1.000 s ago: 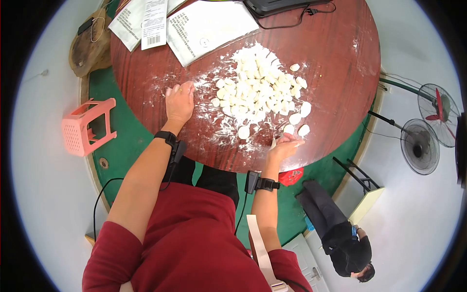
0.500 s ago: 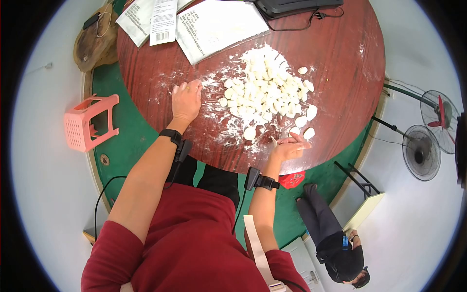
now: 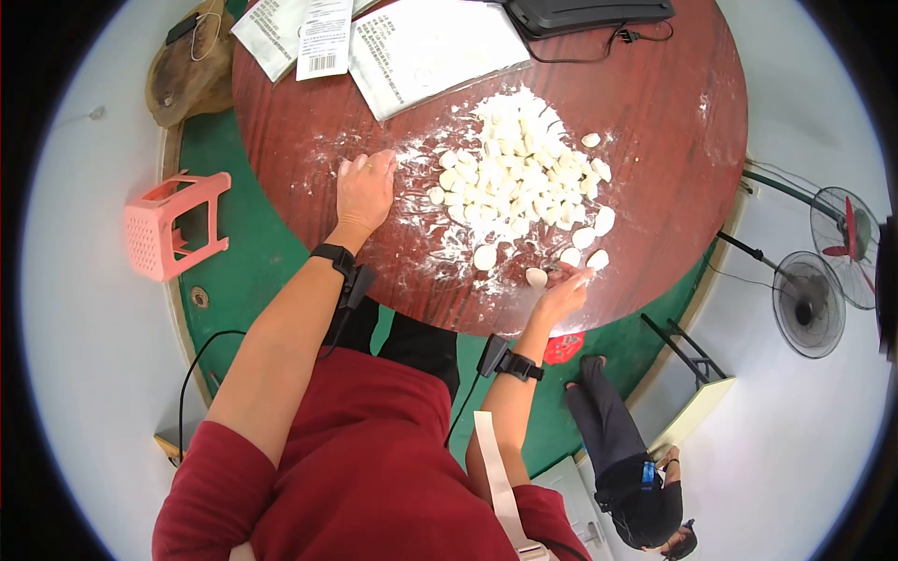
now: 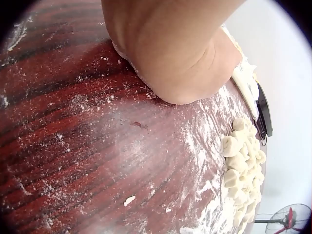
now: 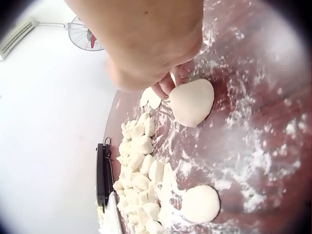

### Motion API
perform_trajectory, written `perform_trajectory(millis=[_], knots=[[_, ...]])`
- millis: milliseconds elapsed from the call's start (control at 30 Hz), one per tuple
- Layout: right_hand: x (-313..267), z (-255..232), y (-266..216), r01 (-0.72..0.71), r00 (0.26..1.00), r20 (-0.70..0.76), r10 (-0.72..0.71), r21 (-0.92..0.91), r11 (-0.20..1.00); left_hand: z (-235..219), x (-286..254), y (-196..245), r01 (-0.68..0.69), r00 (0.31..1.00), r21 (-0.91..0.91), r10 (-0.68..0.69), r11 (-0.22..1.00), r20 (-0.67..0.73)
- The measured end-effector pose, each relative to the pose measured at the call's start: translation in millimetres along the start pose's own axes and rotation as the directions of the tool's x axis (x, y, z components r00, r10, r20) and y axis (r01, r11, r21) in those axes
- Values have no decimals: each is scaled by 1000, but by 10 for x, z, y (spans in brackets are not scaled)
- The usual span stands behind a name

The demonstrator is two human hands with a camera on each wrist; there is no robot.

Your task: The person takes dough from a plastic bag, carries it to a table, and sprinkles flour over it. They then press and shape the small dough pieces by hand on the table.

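Note:
A heap of small cut dough pieces (image 3: 514, 178) lies in flour on the round red-brown table (image 3: 655, 112). My right hand (image 3: 566, 288) is at the near edge of the table. Its curled fingertips (image 5: 165, 87) pinch the rim of a flattened dough disc (image 5: 191, 101), which lies on the floured wood. Another flat disc (image 5: 200, 204) lies apart from it, and more discs (image 3: 604, 221) edge the heap. My left hand (image 3: 365, 187) rests on the table left of the heap with loosely bent fingers and holds nothing. Its palm heel (image 4: 180, 63) presses the wood.
Printed papers (image 3: 430, 42) and a black device (image 3: 585, 11) with a cable lie at the table's far side. A pink stool (image 3: 173, 224) and a wooden stool (image 3: 192, 70) stand to the left, two fans (image 3: 809, 304) to the right. Another person (image 3: 636, 467) stands near the lower right.
The dough disc that my right hand held on edge now lies flat on the table under its fingertips. My left hand has stayed where it was.

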State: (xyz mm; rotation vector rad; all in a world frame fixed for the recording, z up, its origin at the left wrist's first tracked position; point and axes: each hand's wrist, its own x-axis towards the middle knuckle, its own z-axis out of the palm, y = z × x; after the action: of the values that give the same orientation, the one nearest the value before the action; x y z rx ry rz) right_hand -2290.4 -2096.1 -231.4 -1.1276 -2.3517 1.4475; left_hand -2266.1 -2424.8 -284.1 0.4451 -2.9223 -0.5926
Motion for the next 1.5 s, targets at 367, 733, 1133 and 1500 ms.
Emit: perform_trajectory(millis=[367, 733, 1133, 1500], knots=[[-120, -318, 280, 281, 907, 392, -155, -286, 916, 10, -3, -8, 5, 1000, -17, -5, 1000, 7], [1094, -222, -50, 114, 989, 74, -128, 172, 978, 48, -3, -25, -25, 999, -22, 24, 999, -34], [356, 42, -111, 537, 814, 403, -417, -250, 806, 35, -21, -27, -28, 999, 11, 29, 1000, -20], [-266, 440, -167, 606, 765, 441, -469, -245, 757, 24, -2, -30, -27, 1000, -1, 27, 1000, -8]])
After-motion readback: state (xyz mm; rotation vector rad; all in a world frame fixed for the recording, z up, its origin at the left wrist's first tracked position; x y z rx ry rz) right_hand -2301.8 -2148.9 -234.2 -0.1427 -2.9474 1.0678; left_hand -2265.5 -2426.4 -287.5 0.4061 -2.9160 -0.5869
